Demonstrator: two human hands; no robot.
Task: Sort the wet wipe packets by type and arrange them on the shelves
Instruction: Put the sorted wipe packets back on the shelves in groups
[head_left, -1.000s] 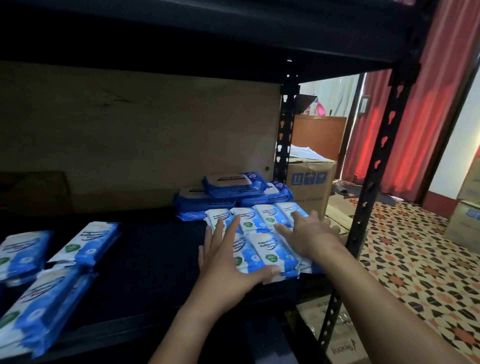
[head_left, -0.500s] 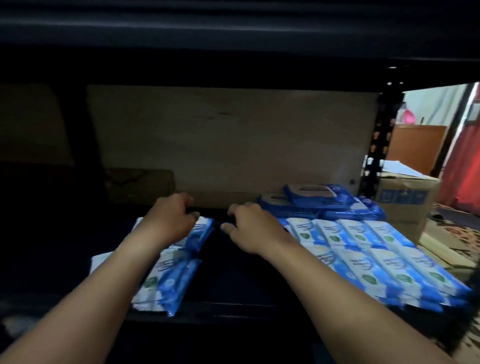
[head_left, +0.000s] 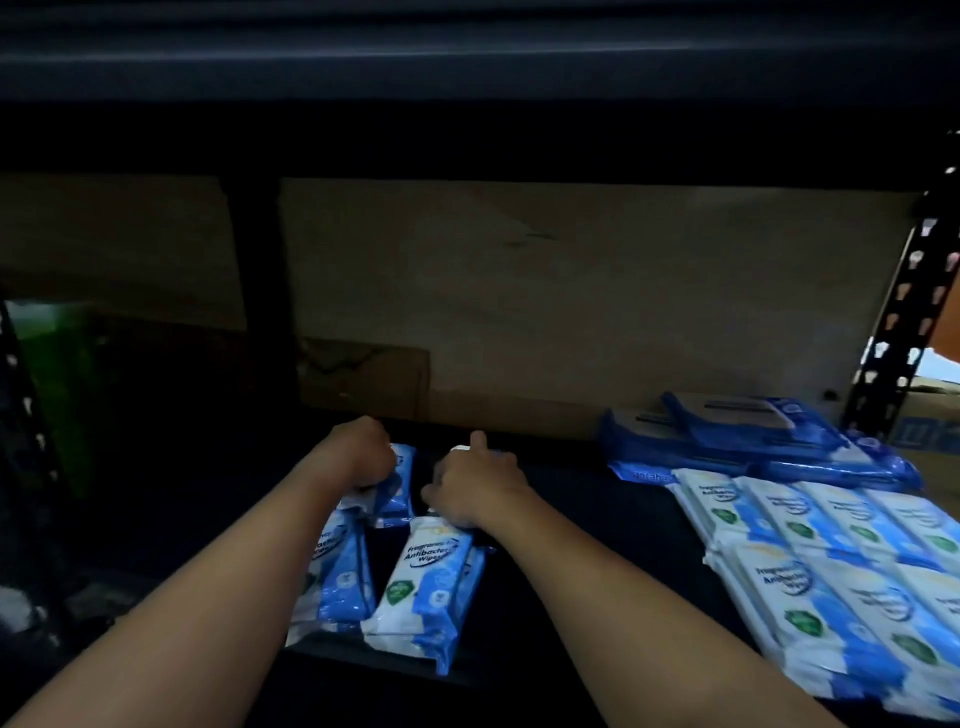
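Black steel forms the shelf (head_left: 571, 499), the largest thing here, its dark deck running the full width under an upper board, with a brown cardboard panel (head_left: 571, 312) closing its back and one perforated upright (head_left: 904, 312) at the shelf's right end. On the right part of the shelf lies the arranged block of white-and-blue wet wipe packets (head_left: 831, 571), set side by side in two rows; about four show in the back row, and the front row runs out of view, so its count cannot be told. Behind that block, against the cardboard at the shelf's back right, sits a stack of dark blue packets (head_left: 753, 441) with pale lids, at least three of them, though the overlap hides the exact number. Near the middle of the shelf's front edge lies a loose group of white-and-blue packets: one front packet (head_left: 426, 587) printed with antibacterial wipes wording, one left packet (head_left: 337, 571) just beside it and partly under the left forearm, and one rear packet (head_left: 397, 483) farther back. Two bare forearms reach in over the front edge. The left hand (head_left: 358, 457) has its fingers curled down onto the rear packet, gripping its top end. The right hand (head_left: 472, 488) rests on the back end of the front packet with fingers bent over it and the thumb raised; whether it truly grips is unclear.
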